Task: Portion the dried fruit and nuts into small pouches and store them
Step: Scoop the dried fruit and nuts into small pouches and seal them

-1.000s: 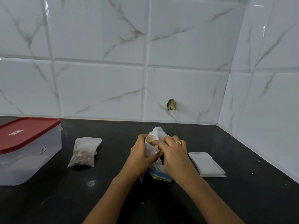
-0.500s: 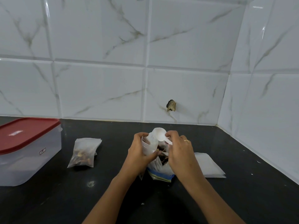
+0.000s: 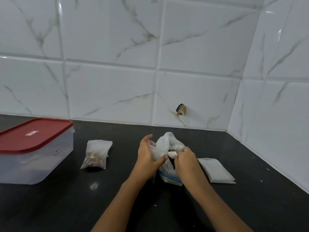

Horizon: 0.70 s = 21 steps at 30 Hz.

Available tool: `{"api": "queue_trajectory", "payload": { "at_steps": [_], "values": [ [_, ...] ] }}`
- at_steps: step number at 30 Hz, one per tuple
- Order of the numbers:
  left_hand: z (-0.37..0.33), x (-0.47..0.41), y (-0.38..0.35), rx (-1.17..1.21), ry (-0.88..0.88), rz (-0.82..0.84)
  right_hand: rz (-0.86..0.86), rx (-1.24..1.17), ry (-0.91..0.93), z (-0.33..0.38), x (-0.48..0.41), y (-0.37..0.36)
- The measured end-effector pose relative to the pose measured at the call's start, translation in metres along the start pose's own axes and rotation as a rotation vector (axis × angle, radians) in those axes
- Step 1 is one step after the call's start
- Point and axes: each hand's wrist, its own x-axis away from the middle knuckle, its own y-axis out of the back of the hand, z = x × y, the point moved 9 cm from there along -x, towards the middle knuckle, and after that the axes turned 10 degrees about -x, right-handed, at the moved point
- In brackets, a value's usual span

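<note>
Soft, cool, even light here, fairly bright on the tiles (image 3: 108, 91), dimmer down on the black counter (image 3: 217, 206). Glare streaks on their gloss top left and far right, and one pale glint on the counter front left. Shadows faint, just a smudge under the full pouch (image 3: 96, 154). Grout lines (image 3: 108, 63) bow toward the edges; detail slightly soft all over
</note>
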Motion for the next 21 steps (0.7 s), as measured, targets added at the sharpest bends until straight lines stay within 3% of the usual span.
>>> {"api": "queue_trajectory", "payload": {
  "at_steps": [8, 12, 15, 17, 20, 21],
  "values": [
    [0.005, 0.012, 0.026, -0.032, -0.057, -0.032, 0.072, 0.132, -0.268, -0.032, -0.004, -0.001],
    [0.013, 0.012, 0.036, -0.007, -0.019, -0.063, 0.055, 0.358, -0.045, -0.018, -0.001, 0.007],
    [0.015, 0.011, 0.032, 0.004, 0.003, -0.038, 0.103, 0.542, 0.021, 0.002, -0.005, 0.012],
    [0.017, 0.012, 0.028, -0.018, 0.005, -0.004, 0.014, 0.518, 0.046, 0.013, -0.006, 0.023],
    [0.017, 0.015, 0.023, -0.029, 0.002, 0.043, -0.213, 0.291, 0.164, 0.033, -0.002, 0.041],
    [0.016, 0.016, 0.023, -0.032, -0.005, 0.037, -0.218, 0.181, 0.234, 0.043, -0.001, 0.037]
  ]
}}
